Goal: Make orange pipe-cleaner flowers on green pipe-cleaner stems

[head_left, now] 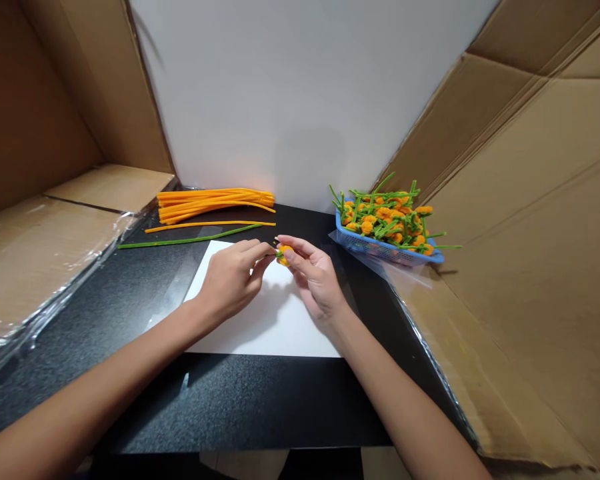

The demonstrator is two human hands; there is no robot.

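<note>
A small orange fuzzy flower (285, 255) with a bit of green at its left side is held above a white sheet (280, 333). My right hand (314, 273) pinches the orange part between thumb and fingers. At the flower's left, my left hand (240, 273) is closed, its fingertips pinching at the green part; its thumb and index finger meet there. Just behind the hands lie a green fuzzy stem (190, 239) and a single orange stem (210, 224), with a bundle of orange stems (205, 203) beyond them.
A blue basket (380, 249) filled with several orange and green fuzzy flowers stands at the back right on the black table (260, 400). Cardboard walls (540, 220) rise at both sides, and a pale wall (300, 87) stands behind.
</note>
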